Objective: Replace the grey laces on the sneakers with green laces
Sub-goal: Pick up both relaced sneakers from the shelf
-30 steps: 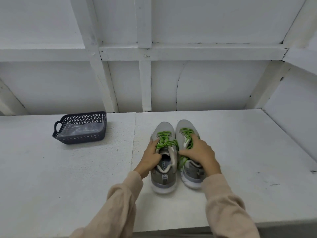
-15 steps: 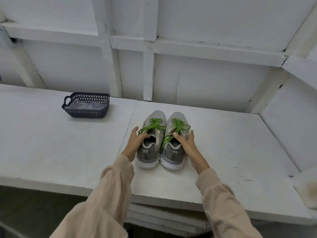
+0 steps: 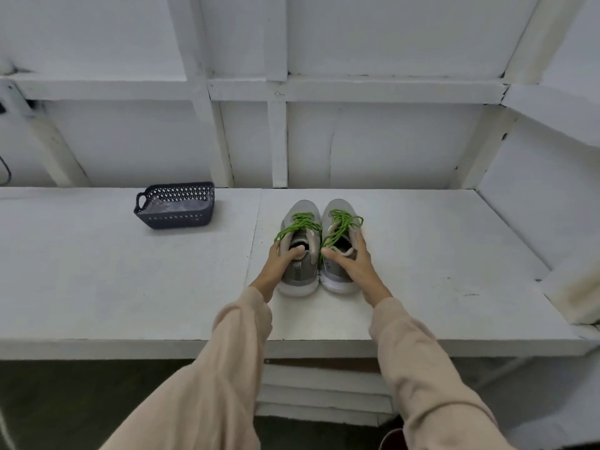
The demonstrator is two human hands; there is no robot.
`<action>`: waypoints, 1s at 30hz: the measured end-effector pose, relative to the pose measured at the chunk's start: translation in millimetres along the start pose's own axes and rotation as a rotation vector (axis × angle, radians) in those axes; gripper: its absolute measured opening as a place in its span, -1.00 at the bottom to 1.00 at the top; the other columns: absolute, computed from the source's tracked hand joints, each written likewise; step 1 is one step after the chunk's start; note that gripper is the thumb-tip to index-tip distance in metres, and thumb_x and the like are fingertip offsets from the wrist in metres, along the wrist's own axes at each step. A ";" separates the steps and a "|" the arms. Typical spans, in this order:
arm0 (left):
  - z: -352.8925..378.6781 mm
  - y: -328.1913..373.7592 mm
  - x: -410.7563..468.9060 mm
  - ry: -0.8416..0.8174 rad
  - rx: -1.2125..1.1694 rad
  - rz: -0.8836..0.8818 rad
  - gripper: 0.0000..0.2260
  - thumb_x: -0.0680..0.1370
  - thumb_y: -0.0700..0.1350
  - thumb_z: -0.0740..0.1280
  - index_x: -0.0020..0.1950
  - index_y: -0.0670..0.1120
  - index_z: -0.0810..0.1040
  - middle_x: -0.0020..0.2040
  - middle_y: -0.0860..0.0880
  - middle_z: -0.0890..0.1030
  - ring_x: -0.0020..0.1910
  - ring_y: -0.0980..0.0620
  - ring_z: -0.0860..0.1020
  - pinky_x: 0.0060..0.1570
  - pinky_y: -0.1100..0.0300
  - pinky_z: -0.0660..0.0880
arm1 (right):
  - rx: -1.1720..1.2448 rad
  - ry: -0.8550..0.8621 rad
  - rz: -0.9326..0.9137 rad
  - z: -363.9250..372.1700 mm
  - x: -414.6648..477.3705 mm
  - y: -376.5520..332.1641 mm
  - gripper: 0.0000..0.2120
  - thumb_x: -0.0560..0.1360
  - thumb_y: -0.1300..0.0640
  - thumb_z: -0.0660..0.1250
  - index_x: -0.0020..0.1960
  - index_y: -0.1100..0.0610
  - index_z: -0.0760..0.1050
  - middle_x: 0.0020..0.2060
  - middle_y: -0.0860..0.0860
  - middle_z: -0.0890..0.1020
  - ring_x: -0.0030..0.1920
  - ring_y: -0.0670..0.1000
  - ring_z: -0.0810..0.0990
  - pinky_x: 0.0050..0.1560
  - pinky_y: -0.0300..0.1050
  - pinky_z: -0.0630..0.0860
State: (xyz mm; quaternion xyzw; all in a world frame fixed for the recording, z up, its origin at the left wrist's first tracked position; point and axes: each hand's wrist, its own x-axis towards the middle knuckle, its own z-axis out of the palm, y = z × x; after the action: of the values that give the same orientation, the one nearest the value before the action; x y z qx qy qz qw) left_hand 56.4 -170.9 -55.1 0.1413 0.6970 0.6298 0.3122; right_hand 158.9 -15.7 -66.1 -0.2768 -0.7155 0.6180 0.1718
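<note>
wide white bench [image 3: 130, 287] fills the shot, and the pair sits well back from its front edge, so a tumble off the front looks unlikely. dark basket [image 3: 177, 219] is off to the left, well apart from the shoes, with something pale and crumpled inside, can't tell what. now the shoes: left sneaker [image 3: 300, 207] and right sneaker [image 3: 337, 206] sit side by side, touching, toes to the wall, heels toward the person. left hand [image 3: 276, 263] wraps the left sneaker's outer side, thumb hooked over the collar into the opening, a proper grip. right hand [image 3: 354, 264] mirrors it on the right sneaker, fingers spread along the outer side, thumb on the inner collar edge. green laces [image 3: 298, 224] are threaded on both shoes, no grey lace showing on either, so this reads as the last bit of tidying. here's the risk: the lace ends look loose rather than tied, and one loop spills off the right sneaker's outer side, just by the fingertips. lift or slide the pair and a finger could snag that loop and drag the lacing slack. a hard press from a thumb on the collar could also fold the heel in or tip a shoe
</note>
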 end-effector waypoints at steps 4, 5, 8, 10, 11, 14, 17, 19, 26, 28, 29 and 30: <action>-6.6 -15.4 -12.6 -0.044 0.018 -0.027 -0.40 0.49 -0.02 0.46 0.44 -0.01 0.24 0.29 0.05 0.47 0.23 0.09 0.46 0.15 0.21 0.36 | -0.133 0.025 -0.055 1.9 -3.1 19.4 0.16 0.10 -0.18 0.62 0.52 -0.25 0.03 0.47 -0.03 0.26 0.47 -0.02 0.24 0.47 0.08 0.27; -7.4 -18.0 -16.3 -0.046 0.025 -0.041 -0.47 0.53 -0.07 0.43 0.40 0.02 0.23 0.22 0.10 0.47 0.19 0.12 0.45 0.16 0.20 0.33 | -0.158 0.028 -0.066 1.7 -4.9 21.9 0.16 0.09 -0.13 0.61 0.52 -0.25 0.02 0.47 0.00 0.27 0.47 0.00 0.25 0.46 0.10 0.28; -6.6 -21.8 -22.7 -0.044 0.087 -0.030 -0.27 0.38 -0.03 0.55 0.42 -0.02 0.21 0.31 0.09 0.45 0.26 0.11 0.43 0.25 0.19 0.33 | -0.208 0.033 -0.085 3.7 -13.6 20.3 0.18 0.13 0.00 0.62 0.53 -0.23 -0.03 0.46 0.05 0.27 0.45 0.06 0.29 0.44 0.12 0.30; -3.9 -24.4 -23.9 -0.024 0.134 -0.037 -0.10 0.34 -0.05 0.58 0.52 -0.07 0.11 0.39 0.02 0.40 0.31 0.05 0.41 0.31 0.16 0.34 | -0.205 0.018 -0.075 3.8 -20.2 19.8 0.17 0.18 0.06 0.62 0.54 -0.23 -0.06 0.46 0.07 0.26 0.43 0.09 0.30 0.42 0.09 0.31; -0.6 -23.8 -25.5 -0.002 0.140 -0.024 -0.14 0.39 -0.13 0.56 0.52 -0.10 0.09 0.37 0.01 0.38 0.29 0.05 0.40 0.29 0.19 0.34 | -0.199 0.015 -0.079 2.7 -22.7 19.1 0.17 0.19 0.07 0.61 0.54 -0.24 -0.07 0.45 0.08 0.26 0.43 0.10 0.30 0.41 0.08 0.31; 9.7 -24.6 -26.2 0.081 0.209 0.045 -0.20 0.46 -0.25 0.49 0.54 -0.17 0.05 0.40 -0.09 0.35 0.36 -0.02 0.36 0.25 0.22 0.30 | -0.231 -0.004 -0.098 -2.9 -22.9 17.3 0.16 0.23 0.08 0.62 0.55 -0.20 -0.09 0.44 0.11 0.25 0.44 0.13 0.26 0.39 0.02 0.28; 13.1 -25.0 -23.8 0.152 0.258 0.117 -0.08 0.37 -0.16 0.57 0.55 -0.13 0.05 0.47 -0.13 0.29 0.45 -0.09 0.29 0.34 0.17 0.27 | -0.270 0.012 -0.085 -7.6 -20.9 15.8 0.14 0.26 0.12 0.63 0.55 -0.16 -0.09 0.44 0.15 0.20 0.45 0.13 0.21 0.40 -0.01 0.22; 12.9 -27.6 -18.3 0.183 0.282 0.152 0.04 0.20 0.02 0.60 0.54 0.03 0.07 0.45 -0.09 0.32 0.44 -0.09 0.32 0.43 -0.01 0.30 | -0.276 0.022 -0.079 -9.5 -19.4 15.6 0.17 0.24 0.12 0.63 0.56 -0.15 -0.11 0.44 0.17 0.19 0.46 0.14 0.20 0.41 -0.01 0.22; 6.6 -42.1 9.7 0.195 0.320 0.264 0.01 0.04 0.11 0.58 0.45 0.13 0.25 0.34 -0.07 0.43 0.29 -0.06 0.48 0.28 -0.10 0.46 | -0.304 0.008 -0.075 -10.0 -9.4 19.1 0.03 0.21 0.10 0.64 0.51 -0.12 0.12 0.41 0.17 0.24 0.41 0.15 0.28 0.34 -0.04 0.30; 6.9 -44.5 8.8 0.205 0.297 0.273 0.01 0.04 0.11 0.59 0.44 0.12 0.26 0.34 -0.06 0.44 0.30 -0.06 0.47 0.29 -0.09 0.45 | -0.300 0.022 -0.097 -8.2 -6.9 23.1 -0.03 0.20 0.12 0.65 0.46 -0.04 0.19 0.33 0.11 0.33 0.35 0.12 0.35 0.22 -0.13 0.33; 8.2 -45.1 6.9 0.205 0.290 0.290 -0.01 0.06 0.09 0.60 0.44 0.11 0.25 0.36 -0.05 0.43 0.33 -0.06 0.44 0.32 -0.08 0.43 | -0.299 0.034 -0.106 -6.1 -5.4 25.7 -0.05 0.19 0.11 0.66 0.43 0.01 0.21 0.29 0.09 0.36 0.32 0.11 0.38 0.17 -0.15 0.33; 9.7 -45.8 5.6 0.201 0.289 0.322 -0.02 0.09 0.07 0.60 0.44 0.11 0.24 0.38 -0.04 0.41 0.36 -0.04 0.41 0.35 -0.05 0.39 | -0.296 0.048 -0.114 -3.6 -4.4 27.9 -0.06 0.17 0.09 0.67 0.40 0.04 0.22 0.27 0.09 0.37 0.29 0.11 0.39 0.15 -0.14 0.34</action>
State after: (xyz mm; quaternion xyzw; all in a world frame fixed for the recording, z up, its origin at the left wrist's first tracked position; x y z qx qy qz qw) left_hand 67.0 -167.6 -100.9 0.2306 0.7760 0.5760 0.1133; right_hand 169.6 -13.2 -92.4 -0.2728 -0.8089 0.4885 0.1809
